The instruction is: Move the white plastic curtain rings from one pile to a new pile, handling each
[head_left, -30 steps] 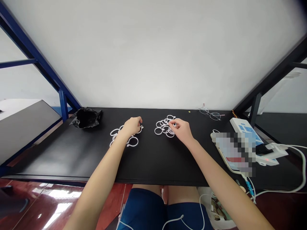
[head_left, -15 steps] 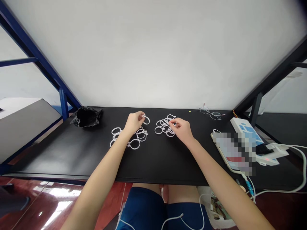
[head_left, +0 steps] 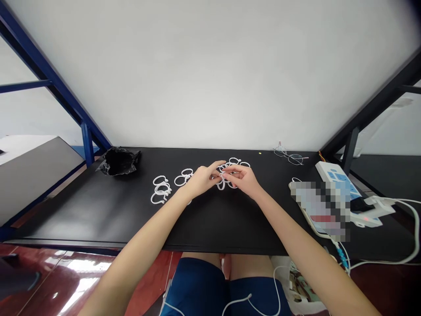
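Several white plastic rings lie on a black table (head_left: 98, 210). One loose group of rings (head_left: 162, 189) sits to the left, another pile of rings (head_left: 235, 163) lies at the centre back. My left hand (head_left: 203, 179) and my right hand (head_left: 242, 177) meet over the near edge of the centre pile. Both pinch white rings (head_left: 222, 179) between their fingertips, held together just above the table.
A crumpled black bag (head_left: 119, 160) lies at the back left. Glasses (head_left: 289, 156) rest at the back right. A phone (head_left: 315, 206), a white-and-blue device (head_left: 337, 175) and white cables (head_left: 394, 259) crowd the right side. Blue frame posts (head_left: 86, 142) stand left.
My left hand lifted a ring from the left group and carried it right to meet my right hand at the centre pile. The left group now lies uncovered.
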Action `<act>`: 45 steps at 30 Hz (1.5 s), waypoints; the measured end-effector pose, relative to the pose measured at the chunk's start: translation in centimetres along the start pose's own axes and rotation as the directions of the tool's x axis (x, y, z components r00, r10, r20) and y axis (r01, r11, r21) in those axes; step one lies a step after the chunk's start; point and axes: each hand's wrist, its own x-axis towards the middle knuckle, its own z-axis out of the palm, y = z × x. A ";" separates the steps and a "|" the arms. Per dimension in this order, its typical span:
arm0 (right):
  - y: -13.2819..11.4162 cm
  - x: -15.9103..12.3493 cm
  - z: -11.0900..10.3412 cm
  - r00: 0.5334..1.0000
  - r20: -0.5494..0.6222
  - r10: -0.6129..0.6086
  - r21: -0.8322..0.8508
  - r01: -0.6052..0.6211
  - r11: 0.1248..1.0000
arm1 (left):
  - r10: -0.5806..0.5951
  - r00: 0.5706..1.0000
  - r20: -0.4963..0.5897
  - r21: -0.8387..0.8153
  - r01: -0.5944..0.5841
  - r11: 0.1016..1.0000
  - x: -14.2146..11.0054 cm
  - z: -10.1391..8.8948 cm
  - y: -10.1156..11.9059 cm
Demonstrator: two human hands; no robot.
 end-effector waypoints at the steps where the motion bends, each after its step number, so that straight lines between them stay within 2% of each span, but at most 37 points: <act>1: 0.0 0.0 0.0 1.000 0.019 0.001 -0.003 -0.001 1.000 | 0.008 1.000 0.012 0.007 -0.008 1.000 0.0 0.1 0.1; 7: -0.3 -0.2 0.0 0.994 0.109 0.007 -0.087 0.002 0.996 | -0.027 0.999 0.040 0.007 0.027 1.000 0.0 0.0 -0.1; 13: -0.3 -0.2 -0.1 0.990 0.135 0.037 -0.075 -0.027 0.997 | -0.008 0.999 0.043 0.017 0.008 1.000 -0.1 0.1 -0.2; 17: -0.2 -0.1 -0.2 0.984 0.166 0.063 -0.079 -0.050 0.996 | -0.016 0.999 0.038 -0.038 0.018 0.999 -0.1 0.2 -0.1; 24: -0.7 -0.1 -0.2 0.991 0.117 0.072 -0.037 -0.068 0.997 | -0.093 0.996 0.006 -0.149 0.093 0.984 0.0 0.5 -0.4; 29: -0.3 0.0 -0.2 1.000 0.000 0.018 -0.026 -0.018 0.999 | -0.121 0.984 0.131 -0.328 0.158 0.931 0.3 0.1 0.0; 32: -0.2 0.1 -0.3 0.999 -0.044 -0.021 -0.021 0.020 1.000 | -0.126 0.974 0.187 -0.371 0.189 0.909 0.3 -0.1 0.2; 36: -0.1 0.1 -0.5 0.997 -0.040 -0.073 -0.032 0.072 0.997 | -0.090 0.980 0.180 -0.389 0.155 0.908 0.3 0.0 0.0; 40: 0.2 0.2 -0.9 0.994 -0.005 -0.112 -0.044 0.112 0.993 | -0.109 0.981 0.158 -0.400 0.165 0.902 0.2 0.2 -0.4; 45: 0.4 0.2 -0.8 0.993 -0.023 -0.118 -0.031 0.117 0.993 | -0.132 0.980 0.150 -0.410 0.183 0.894 0.3 0.3 -0.6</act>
